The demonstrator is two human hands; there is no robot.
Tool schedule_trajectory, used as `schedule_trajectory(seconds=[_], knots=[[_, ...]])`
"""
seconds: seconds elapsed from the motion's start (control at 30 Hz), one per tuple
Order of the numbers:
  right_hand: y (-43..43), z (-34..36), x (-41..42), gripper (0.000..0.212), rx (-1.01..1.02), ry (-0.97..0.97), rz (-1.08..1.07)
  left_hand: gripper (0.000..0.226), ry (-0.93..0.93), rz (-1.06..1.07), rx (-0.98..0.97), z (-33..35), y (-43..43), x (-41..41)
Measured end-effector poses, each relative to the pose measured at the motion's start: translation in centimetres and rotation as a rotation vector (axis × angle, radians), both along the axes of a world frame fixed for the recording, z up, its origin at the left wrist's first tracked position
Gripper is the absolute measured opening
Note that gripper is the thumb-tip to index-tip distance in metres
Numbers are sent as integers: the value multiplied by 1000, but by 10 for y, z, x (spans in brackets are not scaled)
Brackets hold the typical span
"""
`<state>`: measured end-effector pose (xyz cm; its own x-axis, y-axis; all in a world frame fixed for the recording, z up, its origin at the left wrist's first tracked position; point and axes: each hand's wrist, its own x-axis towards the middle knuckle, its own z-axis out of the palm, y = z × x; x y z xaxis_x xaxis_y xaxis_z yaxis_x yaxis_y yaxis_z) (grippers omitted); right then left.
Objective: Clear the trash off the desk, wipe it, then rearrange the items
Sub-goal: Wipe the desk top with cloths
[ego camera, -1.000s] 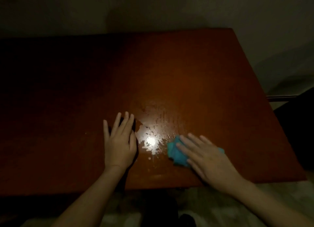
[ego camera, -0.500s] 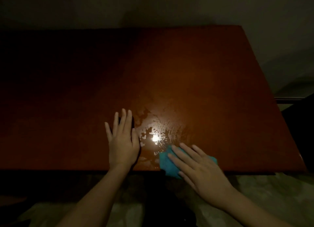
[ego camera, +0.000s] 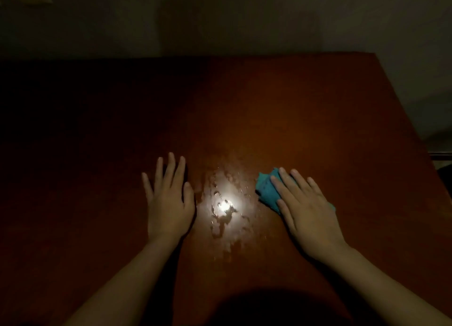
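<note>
Right hand [ego camera: 308, 213], fingers flat, presses teal cloth [ego camera: 266, 190] right of centre; left hand [ego camera: 168, 203] flat, empty, braces desk [ego camera: 293, 120]; best swept leftward through wet patch [ego camera: 223, 207] in overlapping passes.

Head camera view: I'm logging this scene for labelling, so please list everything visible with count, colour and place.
desk: 1, reddish-brown, fills most of the view
wet patch: 1, glossy with a bright light reflection, on the desk between the hands
cloth: 1, teal, bunched on the desk under the right fingers
wall: 1, dim grey, behind the desk
left hand: 1, flat on the desk, left of the wet patch
right hand: 1, fingers straight, pressing the cloth
</note>
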<state>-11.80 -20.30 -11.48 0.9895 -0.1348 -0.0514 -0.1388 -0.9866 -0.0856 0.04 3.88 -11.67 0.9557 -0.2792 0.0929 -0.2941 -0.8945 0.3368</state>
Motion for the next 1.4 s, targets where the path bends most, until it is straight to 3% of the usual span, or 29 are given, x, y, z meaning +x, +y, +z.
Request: schedule_trajectory(seconds=[0.4,0.63,0.73,0.83,0.9,1.03,1.13,1.23,1.4], knots=[[-1,3,213,62,-11,-67,-59,62,25,-102,36,1,-2,113],[39,7,91,49,18,20,345,62,41,-191,66,-3,-3,126],[15,12,78,48,26,18,275,63,23,-203,48,-1,-4,129],[14,10,126,49,22,-80,25,63,-29,-199,29,0,-2,128],[31,3,144,50,-8,-113,-23,62,-70,-203,28,0,0,124],[72,0,73,46,-21,-75,354,59,-120,-195,38,1,9,109],[72,5,-1,46,18,14,487,58,-119,-189,44,-2,25,73],[49,8,-37,47,41,23,405,58,-96,-168,24,-1,45,36],[63,5,8,50,10,-75,50,60,-93,-128,45,-1,64,-10]])
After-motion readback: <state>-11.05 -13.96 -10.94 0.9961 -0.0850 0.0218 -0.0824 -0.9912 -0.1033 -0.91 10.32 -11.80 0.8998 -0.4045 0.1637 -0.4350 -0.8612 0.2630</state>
